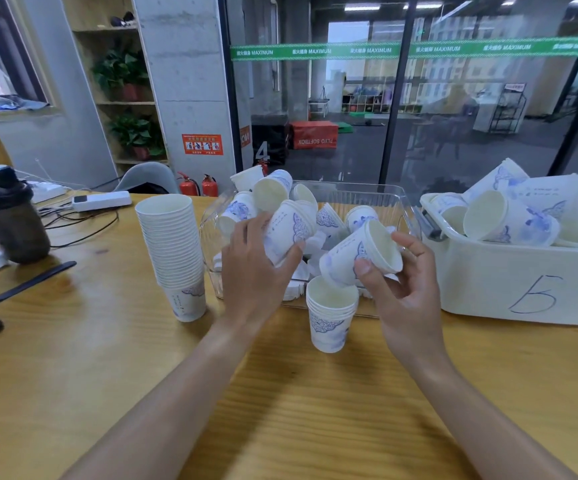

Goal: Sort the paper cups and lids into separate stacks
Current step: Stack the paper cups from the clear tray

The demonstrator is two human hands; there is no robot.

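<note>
Already, a tall cup stack stood near the table's far edge, left of the clear bin, and a short stack stood against the bin's front wall. The left hand gripped nested cups; the right hand pinched a tilted cup above the short stack. Many loose cups remained in the bin and the white tub; no lid stack showed, so much seemingly remained.

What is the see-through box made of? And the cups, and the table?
Clear bin: probably hard plastic, glossy; cups show through its walls. Cup in the right hand: looks like thin matte paper, with a rolled rim and blue print. Table: looks like wood, with visible grain and a slight sheen.
</note>
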